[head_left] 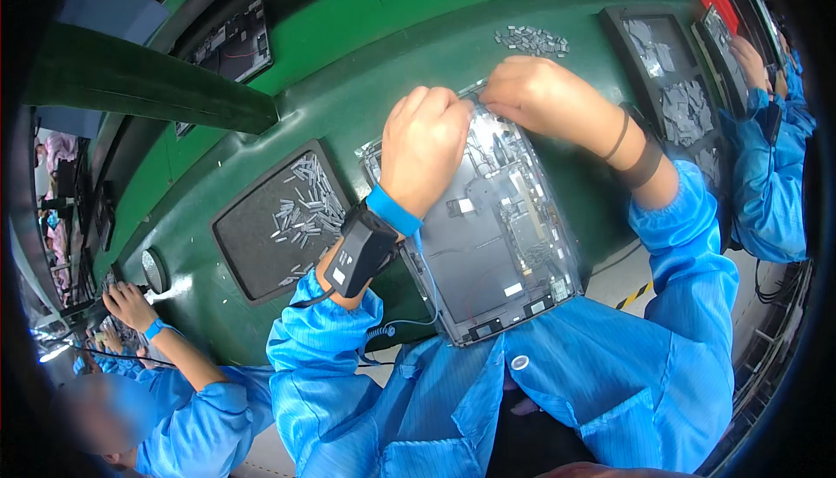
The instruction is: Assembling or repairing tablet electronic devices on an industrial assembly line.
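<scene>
A green tabletop curves across in front of me, with co-workers in blue smocks at either side of it. On it, close to my body, lies an open grey metal device shell, flat and rectangular, its inner side up and its near edge just over the table's edge. To its left sits a black rectangular tray with small silver strips scattered over it; further right are more black trays holding grey pads. Beyond the shell lies a small heap of grey metal pieces. My left hand, with a blue wrist strap and a black box on the forearm, rests curled on the shell's far left part. My right hand is at the shell's far edge, fingers bent down onto it. Whether either grip pinches anything I cannot tell, as the fingertips are hidden.
</scene>
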`<state>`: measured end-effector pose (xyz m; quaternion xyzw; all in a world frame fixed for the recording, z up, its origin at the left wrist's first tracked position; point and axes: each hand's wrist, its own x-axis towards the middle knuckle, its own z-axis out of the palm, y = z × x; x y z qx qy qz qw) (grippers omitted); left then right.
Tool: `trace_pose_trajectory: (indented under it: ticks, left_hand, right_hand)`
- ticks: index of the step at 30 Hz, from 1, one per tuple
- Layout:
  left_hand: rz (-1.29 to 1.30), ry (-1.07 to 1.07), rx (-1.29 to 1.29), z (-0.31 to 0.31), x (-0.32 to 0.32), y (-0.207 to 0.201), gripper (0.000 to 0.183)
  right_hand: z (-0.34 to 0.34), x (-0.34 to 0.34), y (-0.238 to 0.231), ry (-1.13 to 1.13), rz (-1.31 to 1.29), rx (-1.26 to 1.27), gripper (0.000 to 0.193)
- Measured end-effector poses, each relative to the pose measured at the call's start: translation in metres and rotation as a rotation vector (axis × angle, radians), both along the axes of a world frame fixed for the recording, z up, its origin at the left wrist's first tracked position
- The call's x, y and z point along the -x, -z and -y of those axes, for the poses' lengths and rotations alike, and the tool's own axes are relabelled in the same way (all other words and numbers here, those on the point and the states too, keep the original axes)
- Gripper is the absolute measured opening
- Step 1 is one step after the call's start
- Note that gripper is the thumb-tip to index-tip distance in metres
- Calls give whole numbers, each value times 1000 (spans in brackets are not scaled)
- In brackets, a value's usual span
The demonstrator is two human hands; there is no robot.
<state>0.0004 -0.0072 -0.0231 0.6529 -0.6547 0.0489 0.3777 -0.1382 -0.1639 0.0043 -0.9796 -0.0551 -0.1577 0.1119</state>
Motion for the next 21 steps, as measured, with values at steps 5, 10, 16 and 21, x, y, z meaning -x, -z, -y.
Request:
trace_pose_trajectory:
  ticks: [5, 10, 16, 21]
  left_hand:
    - [180, -3, -37, -1, 3, 0, 10]
    - [246, 36, -89, 0, -1, -4, 12]
    - [272, 36, -93, 0, 1, -2, 16]
    - [323, 6, -84, 1, 2, -1, 10]
  right_hand:
    - [-4, -1, -4, -8, -17, 89, 5]
    - [7, -4, -5, -64, -56, -129, 7]
    - [-2, -3, -5, -30, -26, -47, 7]
    - [-5, -1, -10, 37, -63, -42, 8]
